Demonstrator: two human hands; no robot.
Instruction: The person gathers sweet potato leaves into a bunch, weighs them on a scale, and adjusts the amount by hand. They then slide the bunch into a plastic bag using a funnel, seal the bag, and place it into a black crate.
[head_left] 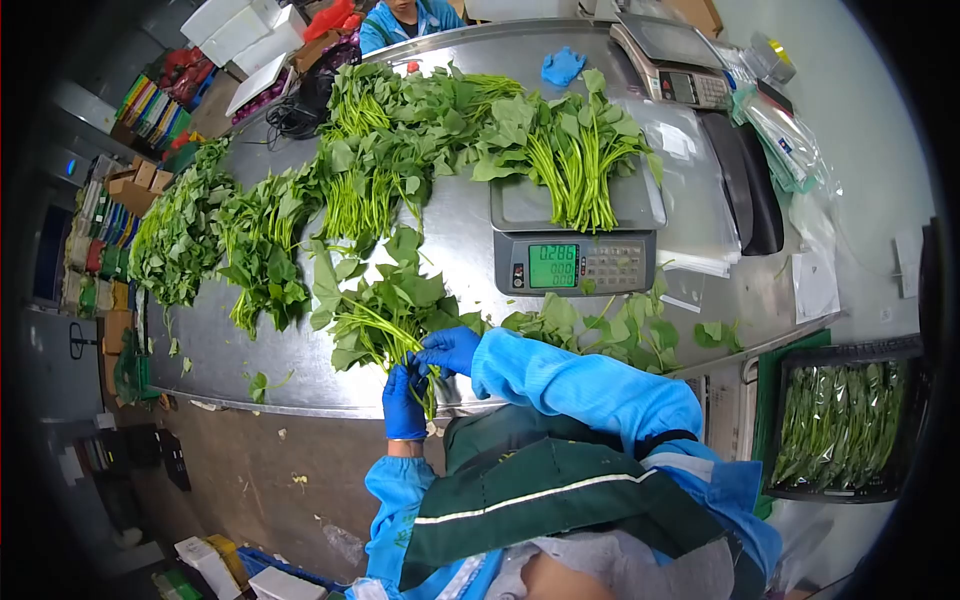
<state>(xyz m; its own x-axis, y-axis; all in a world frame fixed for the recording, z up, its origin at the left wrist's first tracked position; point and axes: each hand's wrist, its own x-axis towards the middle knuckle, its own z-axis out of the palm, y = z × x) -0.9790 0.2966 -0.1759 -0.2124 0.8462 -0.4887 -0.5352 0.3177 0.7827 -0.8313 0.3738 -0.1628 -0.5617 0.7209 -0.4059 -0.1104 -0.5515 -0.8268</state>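
Observation:
My left hand (pixel 403 402), in a blue glove, is closed around the lower stems of a bunch of leafy greens (pixel 385 318) at the table's near edge. The leaves point away from me. Bent over the same stems, my gloved right hand (pixel 449 351) has its fingers closed on them; its fingertips are partly hidden. Beyond my hands, a larger bunch of greens (pixel 575 165) lies on a digital scale (pixel 575 262) whose lit display reads 0.286. Loose leafy sprigs (pixel 610 335) lie to the right of my right hand.
Piles of greens (pixel 265 235) cover the metal table's (pixel 215 345) left and far side. A blue glove (pixel 563 66), a second scale (pixel 668 62) and clear plastic bags (pixel 690 180) lie farther off. A crate (pixel 845 420) of packed greens stands right. Across the table is another person (pixel 428 18).

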